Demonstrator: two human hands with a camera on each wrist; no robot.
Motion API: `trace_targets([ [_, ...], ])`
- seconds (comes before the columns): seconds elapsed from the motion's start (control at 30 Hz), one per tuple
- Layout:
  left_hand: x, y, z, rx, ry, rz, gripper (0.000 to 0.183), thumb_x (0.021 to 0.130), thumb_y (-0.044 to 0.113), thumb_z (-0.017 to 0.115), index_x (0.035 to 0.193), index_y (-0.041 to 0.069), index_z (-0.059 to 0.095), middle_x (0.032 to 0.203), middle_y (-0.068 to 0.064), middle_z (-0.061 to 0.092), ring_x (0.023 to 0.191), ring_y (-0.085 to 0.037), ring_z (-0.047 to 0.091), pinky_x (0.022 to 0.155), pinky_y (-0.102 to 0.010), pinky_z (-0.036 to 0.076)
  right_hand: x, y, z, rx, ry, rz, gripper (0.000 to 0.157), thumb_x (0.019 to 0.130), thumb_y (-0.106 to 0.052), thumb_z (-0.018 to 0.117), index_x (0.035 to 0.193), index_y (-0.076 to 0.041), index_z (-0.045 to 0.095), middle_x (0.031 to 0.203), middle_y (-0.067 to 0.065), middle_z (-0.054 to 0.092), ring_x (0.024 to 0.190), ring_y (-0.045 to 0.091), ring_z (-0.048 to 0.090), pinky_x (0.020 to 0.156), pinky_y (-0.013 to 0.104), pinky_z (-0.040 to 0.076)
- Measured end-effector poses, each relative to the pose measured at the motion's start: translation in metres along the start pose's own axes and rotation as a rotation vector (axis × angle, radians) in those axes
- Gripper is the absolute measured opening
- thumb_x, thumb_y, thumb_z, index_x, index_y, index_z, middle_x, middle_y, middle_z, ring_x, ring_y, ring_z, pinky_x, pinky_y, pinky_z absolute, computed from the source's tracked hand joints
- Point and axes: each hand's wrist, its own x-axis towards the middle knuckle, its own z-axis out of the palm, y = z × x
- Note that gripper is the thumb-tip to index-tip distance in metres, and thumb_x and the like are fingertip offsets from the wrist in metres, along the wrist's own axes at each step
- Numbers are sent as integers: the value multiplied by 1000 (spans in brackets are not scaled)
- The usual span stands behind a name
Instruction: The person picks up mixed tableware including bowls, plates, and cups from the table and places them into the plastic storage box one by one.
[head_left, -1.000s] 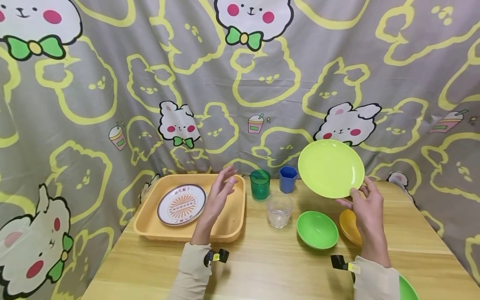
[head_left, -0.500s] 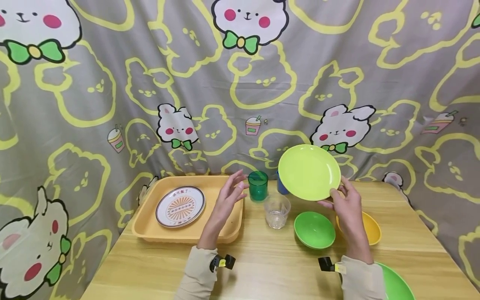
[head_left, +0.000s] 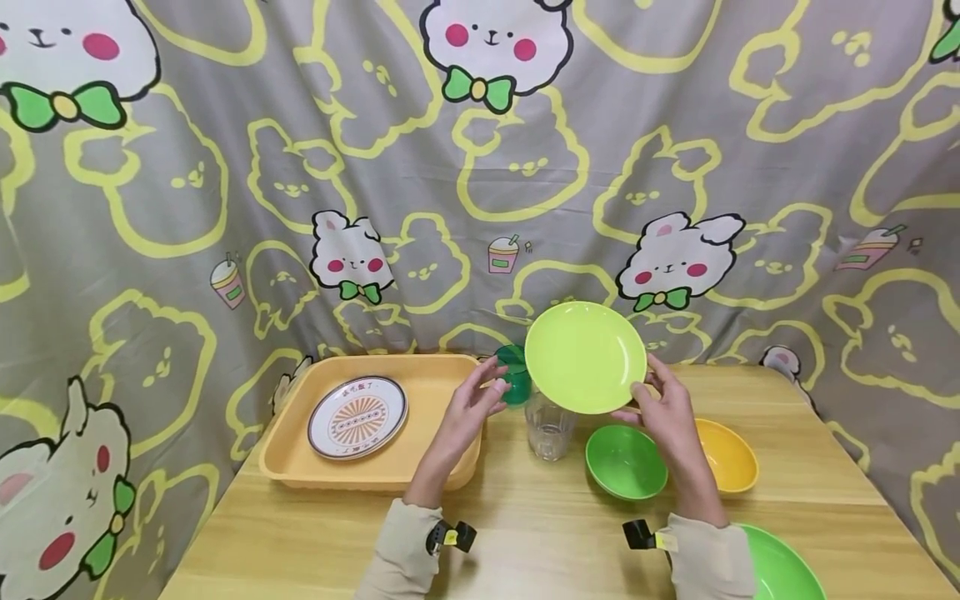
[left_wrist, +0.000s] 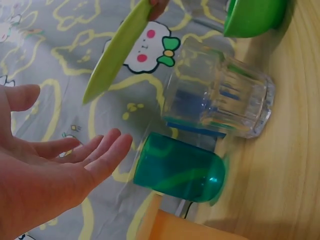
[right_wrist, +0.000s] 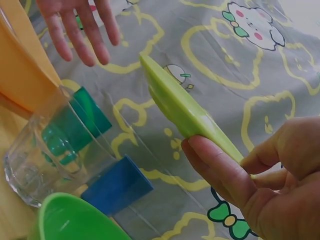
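Observation:
My right hand (head_left: pixel 667 421) pinches the rim of a yellow-green plate (head_left: pixel 585 358), thumb on its upper face and fingers beneath. The plate is tilted with its face toward me, raised over the clear glass (head_left: pixel 550 429) and the green bowl (head_left: pixel 626 462). In the right wrist view the plate (right_wrist: pixel 187 107) shows edge-on. To the left of the plate, my left hand (head_left: pixel 465 412) is held up over the tray's right side with fingers spread, holding nothing. Beyond its fingertips stands a teal cup (left_wrist: pixel 177 167). A blue cup (right_wrist: pixel 117 185) is hidden behind the plate in the head view.
At the left, an orange tray (head_left: pixel 442 375) holds a white plate with an orange pattern (head_left: pixel 358 418). A yellow bowl (head_left: pixel 727 457) lies behind my right wrist, and a larger green dish (head_left: pixel 783 567) is at the front right. A patterned curtain (head_left: pixel 420 167) hangs behind the wooden table (head_left: pixel 540 533).
My right hand has carried the yellow-green plate leftward and slightly down, covering the blue cup in the head view. My left hand has shifted right and a little lower.

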Motion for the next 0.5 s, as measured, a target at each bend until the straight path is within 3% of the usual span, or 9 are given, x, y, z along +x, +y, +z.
trace_targets([
  [0.2,0,-1,-3,-55,-4,-6,59,109,20,53,159,1,29,152,-27,42,133,-46,50,103,-55,51,-1,3,10,-15,-75,-27,64,103,4,39,162,2,15,138,31,41,78,10,70,73,34,63],
  [0.37,-1,0,-4,-110,13,-46,60,107,20,56,159,2,31,152,-24,42,132,-40,52,97,-49,56,-2,4,16,-23,-130,-26,64,104,3,41,162,4,15,136,32,41,77,12,70,72,35,63],
  [0.5,-1,0,-5,-113,28,-67,58,107,21,56,158,4,35,147,-24,46,127,-36,57,93,-52,58,-2,4,21,-41,-159,-35,60,104,4,43,160,5,22,127,31,43,77,14,71,70,36,63],
])
